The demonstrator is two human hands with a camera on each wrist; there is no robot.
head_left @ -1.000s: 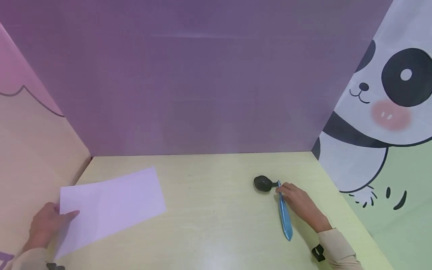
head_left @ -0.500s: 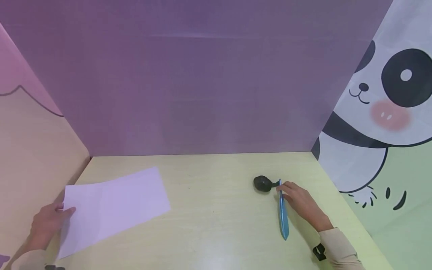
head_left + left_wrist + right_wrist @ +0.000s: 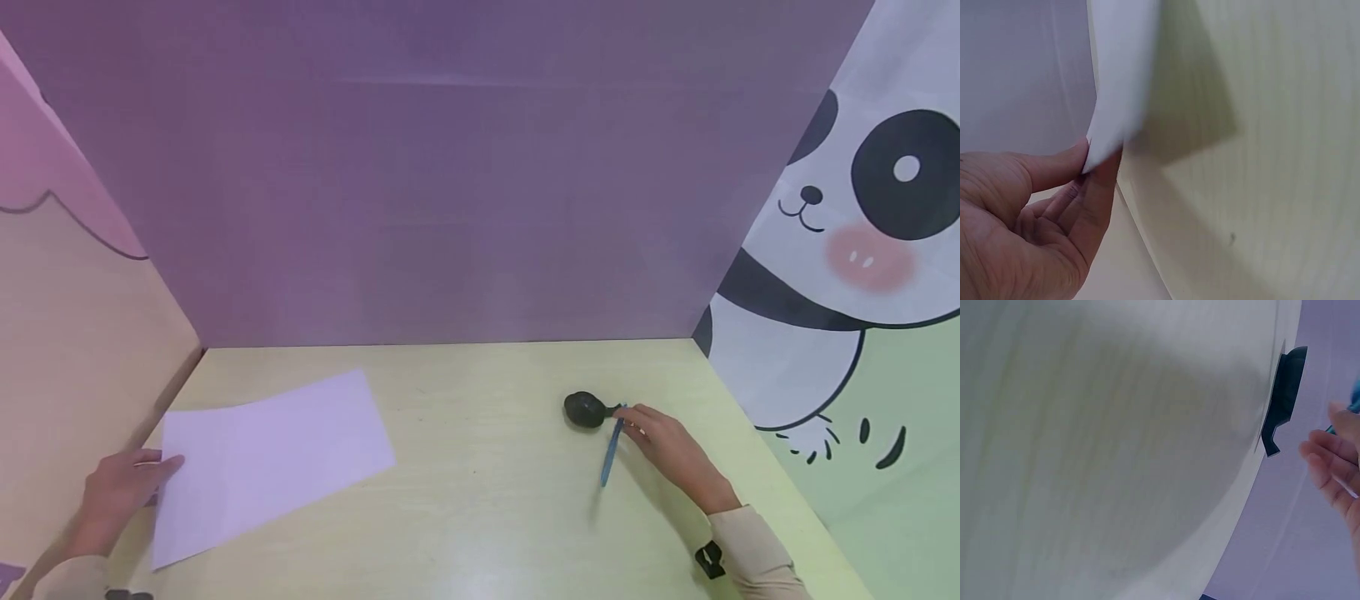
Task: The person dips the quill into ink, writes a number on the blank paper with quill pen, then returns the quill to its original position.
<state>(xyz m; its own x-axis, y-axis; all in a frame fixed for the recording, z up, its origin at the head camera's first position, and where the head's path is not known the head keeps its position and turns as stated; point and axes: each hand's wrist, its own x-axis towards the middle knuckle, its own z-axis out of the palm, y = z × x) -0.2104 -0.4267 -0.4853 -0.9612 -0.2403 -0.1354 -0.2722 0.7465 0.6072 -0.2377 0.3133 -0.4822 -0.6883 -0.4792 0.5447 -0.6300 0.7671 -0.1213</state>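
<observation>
White sheet (image 3: 273, 467) has shifted right; lower end of blue implement (image 3: 611, 456) has swung left. Left hand (image 3: 123, 490) pinches sheet's left edge over table (image 3: 465, 533); right hand (image 3: 669, 450) pinches implement beside black object (image 3: 583, 410).

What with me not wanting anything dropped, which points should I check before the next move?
1. Left hand pinching the pale rectangular paper sheet: ok.
2. Sheet flat on the pale wood-grained tabletop: not ok, its edge by the left hand is raised.
3. Right hand holding the slim blue object: ok.
4. Firmness of that hold: cannot tell.
5. Black rounded object with a short handle apart from the right hand: ok, a gap shows in the right wrist view.
</observation>
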